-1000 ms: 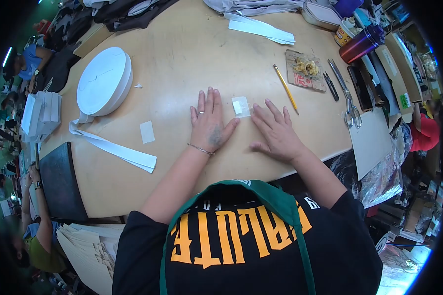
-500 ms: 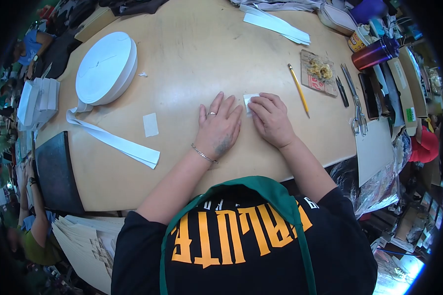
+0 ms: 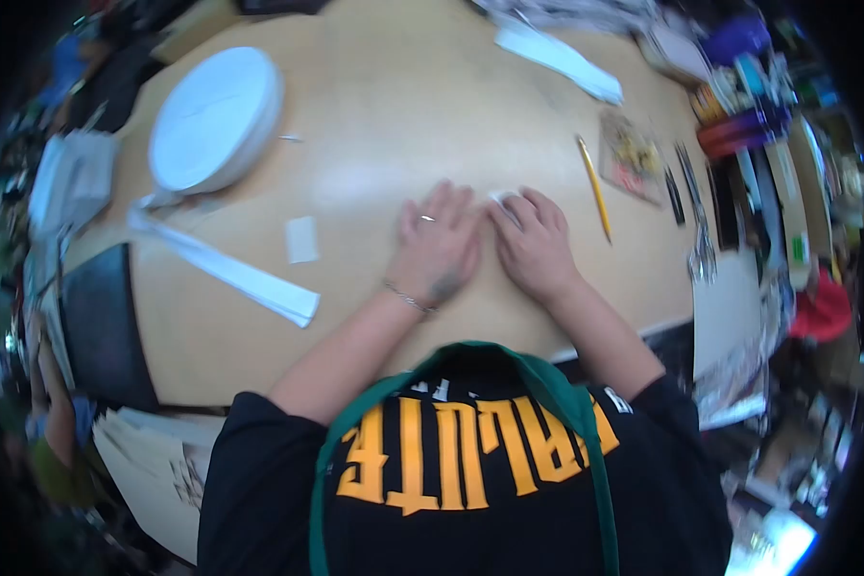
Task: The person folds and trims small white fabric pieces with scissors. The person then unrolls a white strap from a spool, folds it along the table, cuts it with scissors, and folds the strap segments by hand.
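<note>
My left hand (image 3: 439,240) lies flat on the table, fingers stretched out and a little apart, holding nothing. Close beside it, my right hand (image 3: 536,245) has its fingers bent and pressed together over a small white piece (image 3: 496,198). Only a narrow edge of that piece shows; the rest is hidden under the fingers, and its material is unclear. A similar white rectangle (image 3: 301,239) lies flat to the left of my left hand. Farther left, a white strip (image 3: 245,272) runs from a large white roll (image 3: 216,120).
On the right lie a yellow pencil (image 3: 595,189), a small board with yellowish lumps (image 3: 632,158), a black slim tool (image 3: 675,197) and scissors (image 3: 698,221). A purple-red bottle (image 3: 739,132) is behind them. White strips (image 3: 559,58) lie at the back; a dark mat (image 3: 106,326) at left.
The view has shifted slightly and blurred. My right fingers now cover more of the small white piece, and the two hands are closer together. My left hand stays flat.
</note>
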The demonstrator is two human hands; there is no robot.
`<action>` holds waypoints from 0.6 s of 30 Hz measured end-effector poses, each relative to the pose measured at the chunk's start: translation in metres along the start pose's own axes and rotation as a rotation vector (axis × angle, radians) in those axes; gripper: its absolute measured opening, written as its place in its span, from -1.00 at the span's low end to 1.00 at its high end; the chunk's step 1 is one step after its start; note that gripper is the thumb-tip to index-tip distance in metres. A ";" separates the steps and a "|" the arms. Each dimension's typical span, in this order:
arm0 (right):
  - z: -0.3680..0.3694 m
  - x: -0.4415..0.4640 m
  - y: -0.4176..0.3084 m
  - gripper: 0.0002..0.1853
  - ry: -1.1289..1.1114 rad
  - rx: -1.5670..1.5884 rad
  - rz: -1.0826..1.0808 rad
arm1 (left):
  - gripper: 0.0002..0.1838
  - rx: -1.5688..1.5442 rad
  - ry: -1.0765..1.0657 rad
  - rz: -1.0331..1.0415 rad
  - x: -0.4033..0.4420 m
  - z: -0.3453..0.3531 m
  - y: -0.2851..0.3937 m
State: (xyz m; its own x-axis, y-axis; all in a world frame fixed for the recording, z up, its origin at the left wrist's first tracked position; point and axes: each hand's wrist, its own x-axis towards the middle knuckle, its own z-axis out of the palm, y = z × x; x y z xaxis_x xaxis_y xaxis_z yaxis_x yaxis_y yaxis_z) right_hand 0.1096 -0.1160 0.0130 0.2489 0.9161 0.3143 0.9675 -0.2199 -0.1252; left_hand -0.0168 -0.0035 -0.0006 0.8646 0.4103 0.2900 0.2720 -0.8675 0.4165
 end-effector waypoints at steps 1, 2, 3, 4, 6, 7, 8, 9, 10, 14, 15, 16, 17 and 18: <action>0.002 0.005 -0.003 -0.62 0.028 -0.018 -0.041 | -0.60 0.006 0.036 0.000 -0.001 0.003 -0.003; 0.006 0.003 -0.001 -0.60 0.037 0.040 -0.029 | -0.62 -0.043 0.077 0.020 -0.002 0.004 -0.006; 0.009 0.000 0.003 -0.58 0.035 0.102 -0.029 | -0.64 -0.087 0.121 0.037 -0.003 0.003 -0.009; 0.006 -0.005 0.003 -0.54 0.127 0.176 -0.016 | -0.68 -0.123 0.197 0.070 -0.006 -0.002 -0.009; 0.006 -0.011 0.000 -0.49 0.269 0.303 0.027 | -0.75 -0.250 0.264 0.130 -0.011 -0.014 -0.020; 0.008 -0.016 0.002 -0.47 0.330 0.353 0.061 | -0.77 -0.343 0.251 0.158 -0.011 -0.019 -0.026; 0.010 -0.020 0.006 -0.44 0.388 0.399 0.111 | -0.80 -0.446 0.227 0.194 -0.010 -0.027 -0.027; 0.010 -0.021 0.009 -0.43 0.373 0.383 0.083 | -0.82 -0.396 0.316 0.189 -0.012 -0.038 -0.033; 0.011 -0.022 0.010 -0.42 0.358 0.372 0.059 | -0.83 -0.343 0.398 0.182 -0.017 -0.058 -0.041; 0.013 -0.023 0.006 -0.45 0.334 0.398 -0.020 | -0.88 0.085 0.688 -0.057 -0.060 -0.129 -0.099; 0.011 -0.020 0.005 -0.47 0.342 0.405 -0.050 | -0.88 0.173 0.746 -0.116 -0.076 -0.146 -0.115; 0.009 -0.019 0.003 -0.49 0.348 0.411 -0.071 | -0.87 -0.021 0.833 -0.295 -0.091 -0.166 -0.113; 0.007 -0.020 0.001 -0.51 0.347 0.414 -0.080 | -0.86 0.073 0.828 -0.316 -0.109 -0.185 -0.124; 0.006 -0.021 0.001 -0.53 0.355 0.424 -0.095 | -0.86 0.028 0.879 -0.429 -0.127 -0.192 -0.142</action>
State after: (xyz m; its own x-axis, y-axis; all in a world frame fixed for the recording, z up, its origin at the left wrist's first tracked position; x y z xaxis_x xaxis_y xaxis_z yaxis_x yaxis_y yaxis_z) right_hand 0.1051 -0.1335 0.0010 0.2322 0.7400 0.6313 0.9017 0.0797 -0.4250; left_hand -0.2463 0.1212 0.0690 0.0697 0.7461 0.6622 0.5097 -0.5972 0.6193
